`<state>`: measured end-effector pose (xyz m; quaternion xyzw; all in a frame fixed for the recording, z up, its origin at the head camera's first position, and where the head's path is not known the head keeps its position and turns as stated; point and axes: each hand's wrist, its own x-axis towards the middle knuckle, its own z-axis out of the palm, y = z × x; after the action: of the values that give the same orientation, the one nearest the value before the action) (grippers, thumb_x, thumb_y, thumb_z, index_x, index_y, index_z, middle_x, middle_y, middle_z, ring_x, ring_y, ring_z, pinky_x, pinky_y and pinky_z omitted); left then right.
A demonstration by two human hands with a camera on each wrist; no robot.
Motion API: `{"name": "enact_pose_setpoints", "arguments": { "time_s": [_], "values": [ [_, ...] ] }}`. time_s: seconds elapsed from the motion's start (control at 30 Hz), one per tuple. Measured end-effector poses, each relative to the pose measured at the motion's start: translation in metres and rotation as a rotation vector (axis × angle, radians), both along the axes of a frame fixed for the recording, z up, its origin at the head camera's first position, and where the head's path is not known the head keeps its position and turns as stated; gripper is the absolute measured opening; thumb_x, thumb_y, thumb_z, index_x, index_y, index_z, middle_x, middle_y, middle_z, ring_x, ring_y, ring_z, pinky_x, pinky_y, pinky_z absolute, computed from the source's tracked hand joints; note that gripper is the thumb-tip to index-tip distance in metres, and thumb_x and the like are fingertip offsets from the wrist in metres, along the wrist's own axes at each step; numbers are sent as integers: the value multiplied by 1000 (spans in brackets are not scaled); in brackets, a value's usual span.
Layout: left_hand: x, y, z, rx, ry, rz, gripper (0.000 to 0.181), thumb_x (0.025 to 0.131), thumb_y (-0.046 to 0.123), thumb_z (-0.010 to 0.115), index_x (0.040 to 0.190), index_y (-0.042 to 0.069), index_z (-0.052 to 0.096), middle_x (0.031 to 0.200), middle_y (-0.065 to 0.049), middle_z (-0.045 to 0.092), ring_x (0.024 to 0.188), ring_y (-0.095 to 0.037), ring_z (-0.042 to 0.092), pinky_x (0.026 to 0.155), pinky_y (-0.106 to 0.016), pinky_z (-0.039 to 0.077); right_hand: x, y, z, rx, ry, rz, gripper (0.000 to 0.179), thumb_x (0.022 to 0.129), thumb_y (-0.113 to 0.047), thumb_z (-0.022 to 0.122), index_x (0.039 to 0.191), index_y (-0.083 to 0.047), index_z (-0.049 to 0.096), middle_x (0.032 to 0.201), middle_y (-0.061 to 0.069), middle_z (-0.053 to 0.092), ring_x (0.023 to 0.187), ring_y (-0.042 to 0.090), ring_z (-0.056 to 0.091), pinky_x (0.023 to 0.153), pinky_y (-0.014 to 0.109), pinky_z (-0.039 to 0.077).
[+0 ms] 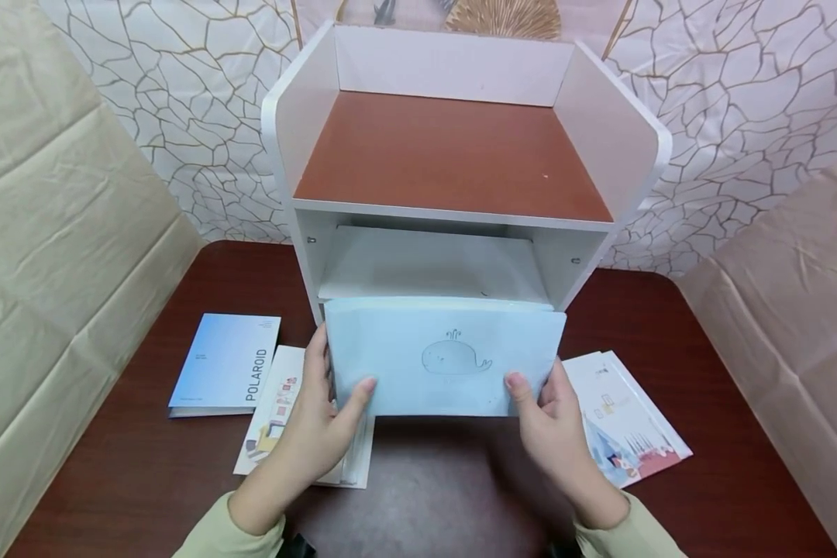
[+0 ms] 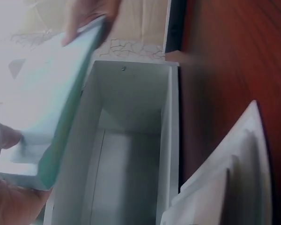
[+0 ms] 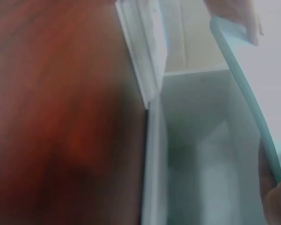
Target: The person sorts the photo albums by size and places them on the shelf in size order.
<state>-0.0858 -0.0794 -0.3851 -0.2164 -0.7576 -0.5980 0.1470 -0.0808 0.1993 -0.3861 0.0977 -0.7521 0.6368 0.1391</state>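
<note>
A light blue, thick book-like pad (image 1: 390,349) with a line drawing of a whale is held up in front of the white shelf unit (image 1: 425,205). My left hand (image 1: 321,426) grips its lower left corner, thumb on the front face and fingers behind. At the lower right corner my right hand (image 1: 554,422) pinches it the same way. Through the left wrist view, the pad (image 2: 68,93) shows its thick edge and stands clear of the table. Its back is hidden in the head view, and it covers the unit's lower compartment there.
A blue album marked POLAROID (image 1: 226,364) lies on the dark red table (image 1: 725,403) at left, beside illustrated white booklets (image 1: 272,418). Another illustrated booklet (image 1: 624,418) lies at right. The unit has a brown top shelf (image 1: 453,155) and a white middle shelf (image 1: 432,263).
</note>
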Motion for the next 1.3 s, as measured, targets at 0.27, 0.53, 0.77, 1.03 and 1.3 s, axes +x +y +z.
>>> {"name": "enact_pose_setpoints", "arguments": {
  "time_s": [0.27, 0.53, 0.77, 1.03, 1.3],
  "values": [
    [-6, 4, 3, -217, 255, 115, 101, 86, 14, 74, 153, 1, 0, 158, -16, 12, 141, -31, 23, 114, -34, 18, -15, 0, 32, -47, 103, -18, 34, 99, -3, 51, 132, -3, 41, 123, 14, 60, 107, 21, 63, 83, 28, 53],
    [-19, 3, 29, -197, 336, 153, 102, 81, 2, 78, 153, 0, 6, 153, -18, 22, 128, -31, 36, 101, -41, 37, -30, -3, 60, -138, 183, 15, 32, 98, -1, 52, 126, -3, 37, 124, 20, 56, 107, 25, 62, 79, 30, 55],
    [-23, 7, 45, -123, 288, 129, 103, 78, -5, 77, 154, 2, 7, 156, -14, 15, 138, -29, 28, 105, -35, 35, -34, -3, 82, -79, 195, -17, 36, 95, -3, 58, 123, -5, 35, 121, 21, 57, 102, 26, 64, 77, 29, 55],
    [-21, 5, 54, -110, 299, 172, 100, 76, -4, 78, 153, 0, 14, 156, -15, 21, 136, -28, 34, 101, -29, 38, -20, 7, 107, 267, 25, 134, 75, 89, -3, 68, 141, -12, 15, 131, 8, 44, 88, 21, 65, 63, 34, 57],
    [-22, -3, 73, -84, 314, 204, 96, 74, -2, 81, 151, 1, 25, 144, -17, 38, 101, -20, 53, 72, -13, 46, -15, 11, 132, 304, 38, 270, 112, 78, 13, 73, 152, -31, 2, 146, 2, 31, 116, 21, 55, 76, 33, 56]
  ]
}}
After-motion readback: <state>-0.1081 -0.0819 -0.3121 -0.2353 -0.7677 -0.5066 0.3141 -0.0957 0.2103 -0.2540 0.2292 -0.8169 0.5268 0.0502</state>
